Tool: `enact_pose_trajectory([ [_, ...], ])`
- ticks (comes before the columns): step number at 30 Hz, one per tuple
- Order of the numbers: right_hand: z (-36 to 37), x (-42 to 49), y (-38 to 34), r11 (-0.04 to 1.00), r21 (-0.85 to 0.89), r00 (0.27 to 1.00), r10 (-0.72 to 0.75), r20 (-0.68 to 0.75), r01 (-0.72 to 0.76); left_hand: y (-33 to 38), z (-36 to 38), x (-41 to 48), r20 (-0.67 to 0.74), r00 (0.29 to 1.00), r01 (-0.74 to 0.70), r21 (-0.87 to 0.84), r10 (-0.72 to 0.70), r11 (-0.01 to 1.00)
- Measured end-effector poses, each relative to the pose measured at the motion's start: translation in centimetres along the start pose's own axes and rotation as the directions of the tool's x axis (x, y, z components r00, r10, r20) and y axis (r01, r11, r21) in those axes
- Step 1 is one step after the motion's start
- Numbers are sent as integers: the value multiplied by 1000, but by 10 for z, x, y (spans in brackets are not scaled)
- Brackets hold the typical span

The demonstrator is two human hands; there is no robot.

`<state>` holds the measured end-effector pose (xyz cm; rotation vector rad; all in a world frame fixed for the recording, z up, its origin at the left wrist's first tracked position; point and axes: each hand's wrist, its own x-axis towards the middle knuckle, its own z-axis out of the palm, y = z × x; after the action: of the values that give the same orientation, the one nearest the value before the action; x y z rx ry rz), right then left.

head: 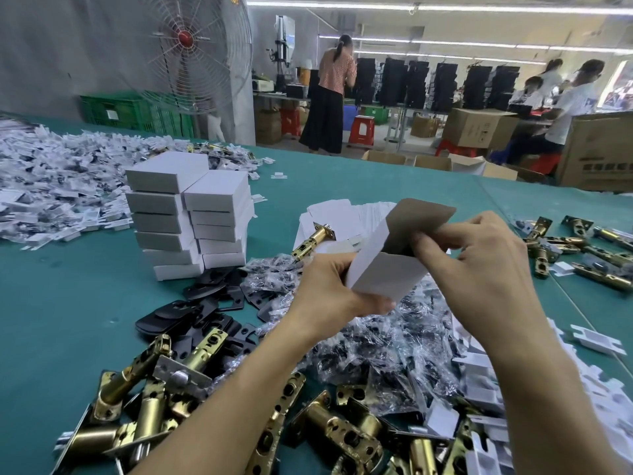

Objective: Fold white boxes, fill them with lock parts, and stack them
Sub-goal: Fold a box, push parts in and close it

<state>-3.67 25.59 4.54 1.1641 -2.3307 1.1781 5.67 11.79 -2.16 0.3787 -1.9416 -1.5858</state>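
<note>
Holding an open white box [383, 272] beside stacked closed boxes [191, 217]

left hand [329, 286] gripping, right hand [479, 265] pinching

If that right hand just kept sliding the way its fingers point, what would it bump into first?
The white box itself: the right hand pinches its open flap. Past that, probably the flat box blanks, though depth is unclear.
</note>
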Motion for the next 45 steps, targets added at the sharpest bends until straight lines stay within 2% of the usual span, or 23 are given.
enact_pose_trajectory([
  [4,-3,1,-1,993,109,997,-38,-66,45,-1,0,-1,-12,1000,17,27,-16,999],
  [8,-6,2,-2,983,165,991,-92,93,75,-1,-2,1,-23,1000,-1,-7,1,1000],
  [13,-9,1,1,991,137,941,-41,335,-6,-2,-1,0,12,1000,30,-75,-29,997],
  [16,-11,1,4,998,43,923,-50,381,36,-3,-1,0,29,998,66,-93,-63,993],
  [17,-11,2,5,997,49,932,-79,353,66,-4,-1,-1,33,996,80,-104,-77,991],
  [19,-10,3,8,981,174,965,-124,230,85,-3,-2,-1,42,994,111,-154,-105,982],
  [22,-5,2,16,883,468,991,-99,85,48,-3,-6,-1,54,987,158,-184,-150,970],
  [24,1,2,19,824,564,991,-111,81,46,-3,-7,-2,64,981,191,-182,-182,965],
  [27,11,0,27,769,640,978,-139,154,8,-4,-6,-4,104,974,220,-192,-203,956],
  [33,24,1,39,755,654,967,-134,216,-42,-13,-5,-2,84,992,97,-68,-91,993],
  [36,32,1,45,780,623,968,-113,225,-54,-17,-5,-1,-15,999,35,215,-32,976],
  [38,35,0,49,788,613,970,-96,224,-64,-17,-5,-1,-101,994,11,462,41,887],
  [40,36,1,52,803,594,971,-101,216,-49,-15,-6,1,-174,963,-53,628,207,776],
  [42,36,1,53,813,582,967,-117,224,-36,-11,-9,2,-217,923,-167,517,317,840],
  [45,33,1,55,805,587,951,-113,286,-81,-11,-10,2,-203,903,-293,353,379,889],
])
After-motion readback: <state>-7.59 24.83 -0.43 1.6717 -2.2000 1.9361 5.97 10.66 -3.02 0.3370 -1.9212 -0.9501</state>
